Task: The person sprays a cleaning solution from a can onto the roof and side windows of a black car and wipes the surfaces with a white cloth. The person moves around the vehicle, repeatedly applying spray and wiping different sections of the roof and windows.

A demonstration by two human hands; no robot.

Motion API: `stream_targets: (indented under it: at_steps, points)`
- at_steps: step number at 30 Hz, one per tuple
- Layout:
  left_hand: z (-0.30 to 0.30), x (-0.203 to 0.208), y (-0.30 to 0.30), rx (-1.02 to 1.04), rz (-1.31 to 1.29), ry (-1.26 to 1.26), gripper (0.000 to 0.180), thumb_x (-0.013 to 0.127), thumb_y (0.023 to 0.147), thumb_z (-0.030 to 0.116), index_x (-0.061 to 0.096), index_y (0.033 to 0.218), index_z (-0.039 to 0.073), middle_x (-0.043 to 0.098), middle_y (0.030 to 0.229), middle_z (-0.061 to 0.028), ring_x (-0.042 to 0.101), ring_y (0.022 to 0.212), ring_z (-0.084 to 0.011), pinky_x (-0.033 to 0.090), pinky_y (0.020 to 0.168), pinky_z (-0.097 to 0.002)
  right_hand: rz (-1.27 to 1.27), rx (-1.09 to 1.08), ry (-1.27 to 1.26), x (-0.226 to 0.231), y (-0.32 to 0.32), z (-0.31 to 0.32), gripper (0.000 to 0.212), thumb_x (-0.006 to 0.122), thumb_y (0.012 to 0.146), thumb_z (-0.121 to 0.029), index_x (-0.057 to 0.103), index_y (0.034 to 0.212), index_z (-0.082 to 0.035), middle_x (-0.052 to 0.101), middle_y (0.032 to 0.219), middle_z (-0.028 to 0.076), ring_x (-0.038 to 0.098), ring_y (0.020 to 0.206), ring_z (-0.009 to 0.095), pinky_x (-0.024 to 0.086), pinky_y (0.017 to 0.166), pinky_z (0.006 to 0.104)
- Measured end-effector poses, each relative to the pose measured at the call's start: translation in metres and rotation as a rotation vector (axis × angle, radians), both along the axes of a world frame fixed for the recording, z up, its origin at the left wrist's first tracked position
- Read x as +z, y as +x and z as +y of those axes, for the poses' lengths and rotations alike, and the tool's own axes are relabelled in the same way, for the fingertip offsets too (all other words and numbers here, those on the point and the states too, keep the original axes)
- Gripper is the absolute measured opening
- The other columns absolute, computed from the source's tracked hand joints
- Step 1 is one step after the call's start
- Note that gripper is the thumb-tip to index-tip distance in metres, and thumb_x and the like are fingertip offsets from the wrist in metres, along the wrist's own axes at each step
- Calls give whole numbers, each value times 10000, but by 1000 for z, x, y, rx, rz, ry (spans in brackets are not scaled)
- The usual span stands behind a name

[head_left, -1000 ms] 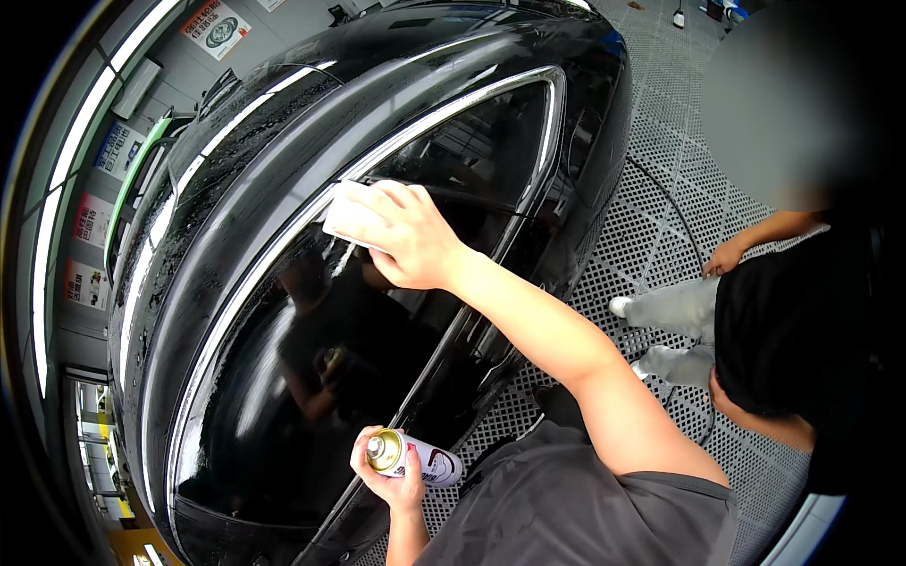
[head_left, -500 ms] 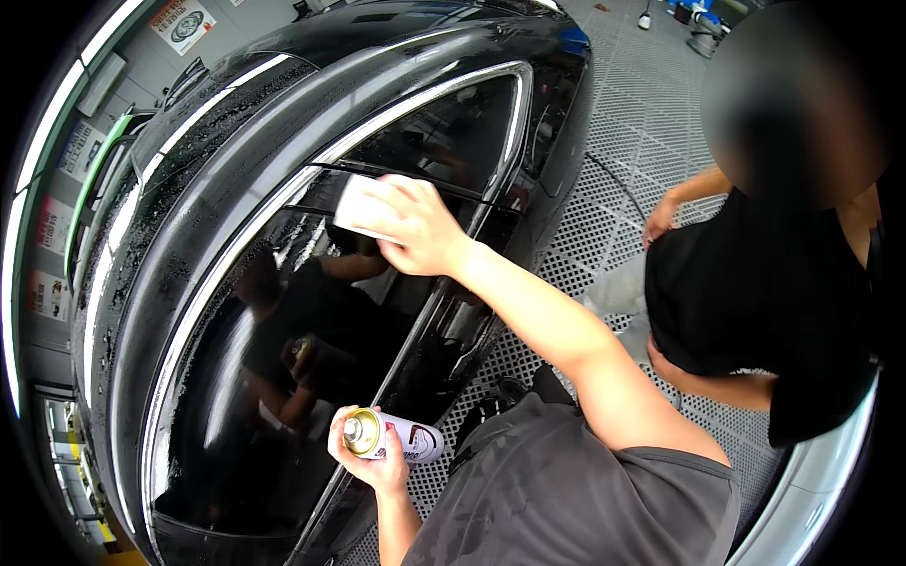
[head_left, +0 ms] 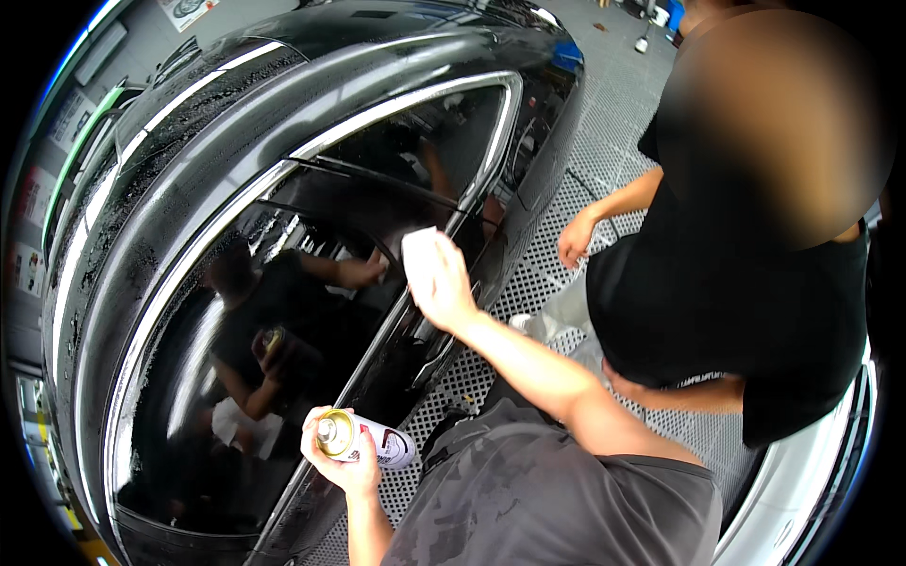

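A black car [head_left: 222, 141], its paint beaded with water along the roof, fills the left side. In my left hand [head_left: 356, 479] is an aerosol can [head_left: 391, 446], white with a gold-coloured top and a bare nozzle; it lies tilted, nozzle toward the glass. My right hand [head_left: 448, 297] grips a white pad [head_left: 421, 257], either a cloth or a sponge, at the lower edge of the dark side window [head_left: 293, 415] near the door pillar. Whether the pad touches the car I cannot tell. My arms and the can are reflected in the glass.
Close on my right stands another person in a black top [head_left: 689, 311], with one hand [head_left: 574, 241] hanging near the car. Grey perforated floor tiles [head_left: 613, 113] run alongside. A pale vehicle [head_left: 802, 491] is at the lower right. Posters hang on the far-left wall.
My right hand has drawn the white pad down from the upper part of the window toward its lower edge. The other person has come closer to the car. The can is still held.
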State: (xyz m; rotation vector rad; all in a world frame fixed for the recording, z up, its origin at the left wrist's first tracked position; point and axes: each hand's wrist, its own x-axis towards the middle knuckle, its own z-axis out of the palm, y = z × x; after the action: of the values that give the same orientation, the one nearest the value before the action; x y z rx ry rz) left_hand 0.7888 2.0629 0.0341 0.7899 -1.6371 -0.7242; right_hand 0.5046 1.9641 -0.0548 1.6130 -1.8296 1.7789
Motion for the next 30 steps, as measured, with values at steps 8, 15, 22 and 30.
stream_targets:
  at_steps: [8, 15, 22, 30]
  points:
    - [-2, 27, -14, 13, 55, -56, 786, 757, 737, -42, 396, 1420, 101, 492, 1309, -216, 586, 1090, -272, 536, 915, -396, 102, -21, -126, 100, -48, -33, 494, 725, 852, -150, 627, 1317, -15, 570, 1361, 227, 545, 1253, 419, 427, 1081, 487]
    - [-3, 32, -28, 32, 11, -108, 753, 721, 768, -65, 381, 1424, 77, 484, 1335, -213, 611, 1063, -269, 551, 934, -422, 987, -179, -212, 178, -61, -43, 652, 652, 822, -93, 515, 1458, -58, 684, 1133, 189, 659, 1030, 384, 513, 888, 499]
    - [-4, 29, -26, 52, 14, -63, 719, 784, 732, 9, 446, 1363, 73, 558, 1251, -208, 586, 1128, -307, 477, 981, -423, 790, 957, 562, 338, 58, -23, 746, 544, 828, -91, 284, 1461, 207, 690, 780, 281, 692, 704, 449, 549, 646, 511]
    - [-5, 27, -22, 121, -22, -81, 685, 831, 701, 59, 513, 1307, 60, 600, 1223, -207, 627, 1082, -325, 506, 941, -410, 768, 919, 589, 333, 69, -32, 700, 542, 870, -112, 333, 1496, 120, 690, 837, 299, 686, 780, 472, 540, 729, 530]
